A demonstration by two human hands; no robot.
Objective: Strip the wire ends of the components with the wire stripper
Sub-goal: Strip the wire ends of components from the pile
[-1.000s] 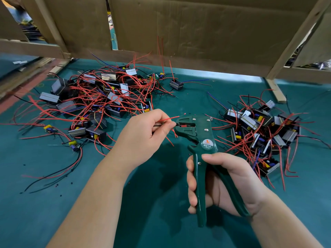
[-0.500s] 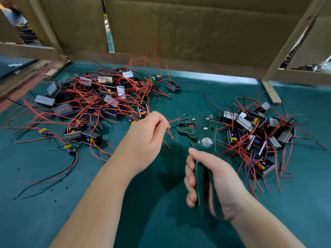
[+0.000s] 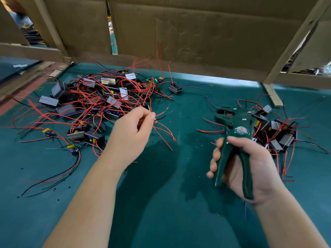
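Green matting [image 3: 161, 203] underlies both hands: left hand [image 3: 131, 135] pinches red and black wires [image 3: 160, 116]; right hand [image 3: 247, 163], well apart, grips the wire stripper [image 3: 232, 126] upright.

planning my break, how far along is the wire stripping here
Some is done: red insulation bits dot the mat. In hand: the left hand pinches red and black wires whose tips look bare, apart from the wire stripper that the right hand grips. Left: probably much of the left pile; whether the right pile is finished I cannot tell.
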